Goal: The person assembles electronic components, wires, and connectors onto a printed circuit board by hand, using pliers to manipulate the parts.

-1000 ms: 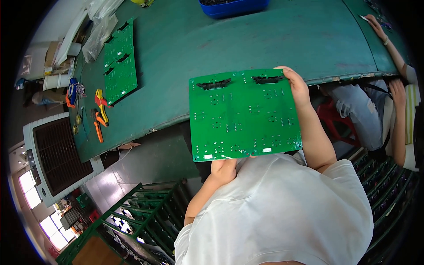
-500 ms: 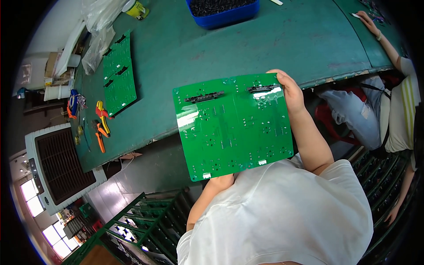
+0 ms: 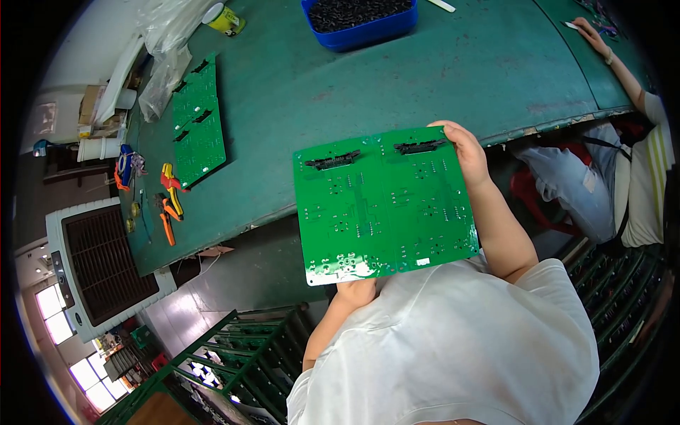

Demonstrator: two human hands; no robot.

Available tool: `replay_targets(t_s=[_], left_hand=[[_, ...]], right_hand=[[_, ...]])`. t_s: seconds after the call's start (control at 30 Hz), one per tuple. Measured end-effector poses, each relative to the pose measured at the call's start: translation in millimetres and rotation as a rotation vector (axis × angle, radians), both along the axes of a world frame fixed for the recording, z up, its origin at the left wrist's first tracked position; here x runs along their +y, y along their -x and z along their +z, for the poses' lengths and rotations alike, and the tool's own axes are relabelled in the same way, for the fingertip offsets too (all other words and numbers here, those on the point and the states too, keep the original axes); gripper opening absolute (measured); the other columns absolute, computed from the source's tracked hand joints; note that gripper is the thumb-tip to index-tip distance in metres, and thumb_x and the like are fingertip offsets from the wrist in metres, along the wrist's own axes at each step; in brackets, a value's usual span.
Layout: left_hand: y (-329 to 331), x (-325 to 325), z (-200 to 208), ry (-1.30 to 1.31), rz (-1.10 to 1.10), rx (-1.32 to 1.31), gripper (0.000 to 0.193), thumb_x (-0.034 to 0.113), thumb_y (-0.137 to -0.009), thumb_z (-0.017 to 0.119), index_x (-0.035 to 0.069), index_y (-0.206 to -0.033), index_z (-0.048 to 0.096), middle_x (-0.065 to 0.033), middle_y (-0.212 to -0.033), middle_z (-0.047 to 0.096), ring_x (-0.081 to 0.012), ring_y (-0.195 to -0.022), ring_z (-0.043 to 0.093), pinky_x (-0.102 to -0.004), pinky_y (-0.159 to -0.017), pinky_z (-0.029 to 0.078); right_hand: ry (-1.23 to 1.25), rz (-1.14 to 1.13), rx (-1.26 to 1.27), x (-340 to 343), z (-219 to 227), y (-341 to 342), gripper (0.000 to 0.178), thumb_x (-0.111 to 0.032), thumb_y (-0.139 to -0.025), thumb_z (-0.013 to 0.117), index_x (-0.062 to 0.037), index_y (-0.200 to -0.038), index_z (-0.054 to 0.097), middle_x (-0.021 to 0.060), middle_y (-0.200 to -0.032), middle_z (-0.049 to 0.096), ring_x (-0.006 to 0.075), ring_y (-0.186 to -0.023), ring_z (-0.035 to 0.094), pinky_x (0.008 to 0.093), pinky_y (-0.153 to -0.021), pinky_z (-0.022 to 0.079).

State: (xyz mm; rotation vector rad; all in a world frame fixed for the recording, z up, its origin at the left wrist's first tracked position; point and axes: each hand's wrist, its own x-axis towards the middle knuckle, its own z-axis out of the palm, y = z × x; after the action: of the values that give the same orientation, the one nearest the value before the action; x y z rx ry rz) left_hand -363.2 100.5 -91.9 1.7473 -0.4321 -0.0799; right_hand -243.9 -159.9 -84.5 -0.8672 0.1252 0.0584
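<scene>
A large green circuit board (image 3: 382,205) is held up in front of my chest, just off the table edge. Two long black connectors (image 3: 333,160) stand out along its far side, and rows of small solder points dot its face. At the far right corner, my right hand (image 3: 464,145) grips the edge, its thumb on the face and the other fingers mostly hidden behind. My left hand (image 3: 356,290) supports the near edge from below; the board covers its fingertips. Another green board (image 3: 200,127) with black connectors lies on the table to the left.
On the green table (image 3: 283,113) are a blue bin (image 3: 365,32) of small black parts, a yellow-green can (image 3: 225,20), red-yellow pliers (image 3: 171,185) and an orange-handled tool (image 3: 167,221). Green slotted racks (image 3: 248,347) stand at lower left. A co-worker's arm (image 3: 620,71) reaches in at far right.
The held board has tilted and shifted slightly right, so the bright glare has moved to its near left edge. Both hands keep hold of it. The co-worker's lower hand has left view.
</scene>
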Motion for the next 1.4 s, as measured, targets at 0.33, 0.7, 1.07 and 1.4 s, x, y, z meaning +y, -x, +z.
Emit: replay_targets(t_s=[0.33,0.7,1.07,1.4], left_hand=[[-3,-10,6,0.270,0.173,0.157,0.021,-0.001,-0.075,0.057,0.001,-0.096,0.060,-0.0101,-0.098,0.060,-0.0217,-0.086,0.057,-0.0328,-0.075,0.044],[3,2,-10,0.024,0.055,0.235,0.027,0.017,-0.082,0.057,0.004,-0.105,0.055,-0.0099,-0.101,0.057,-0.0221,-0.091,0.055,-0.0344,-0.076,0.045],[-10,0,-14,0.274,0.223,0.299,0.026,0.011,-0.081,0.057,0.003,-0.105,0.056,-0.0122,-0.102,0.057,-0.0255,-0.093,0.054,-0.0345,-0.079,0.044],[-66,8,24,0.277,0.739,-0.145,0.024,0.011,-0.081,0.056,0.002,-0.104,0.056,-0.0128,-0.096,0.057,-0.0249,-0.091,0.054,-0.0317,-0.078,0.044]], right_hand=[[0.007,0.001,0.039,2,2,3,0.030,-0.015,-0.089,0.034,0.0045,-0.098,0.054,0.0085,-0.087,0.059,0.0133,-0.078,0.055,0.0263,-0.071,0.044],[-0.096,0.075,0.086,8,-8,9,0.028,-0.015,-0.088,0.036,0.0035,-0.094,0.055,0.0078,-0.081,0.060,0.0133,-0.072,0.056,0.0262,-0.066,0.045],[-0.238,0.100,0.355,27,-16,23,0.027,-0.018,-0.087,0.039,0.0004,-0.095,0.057,0.0074,-0.082,0.060,0.0144,-0.072,0.057,0.0277,-0.065,0.047],[-0.212,0.129,0.337,24,-14,23,0.029,-0.019,-0.088,0.038,0.0007,-0.096,0.057,0.0077,-0.084,0.060,0.0151,-0.074,0.058,0.0282,-0.066,0.047]])
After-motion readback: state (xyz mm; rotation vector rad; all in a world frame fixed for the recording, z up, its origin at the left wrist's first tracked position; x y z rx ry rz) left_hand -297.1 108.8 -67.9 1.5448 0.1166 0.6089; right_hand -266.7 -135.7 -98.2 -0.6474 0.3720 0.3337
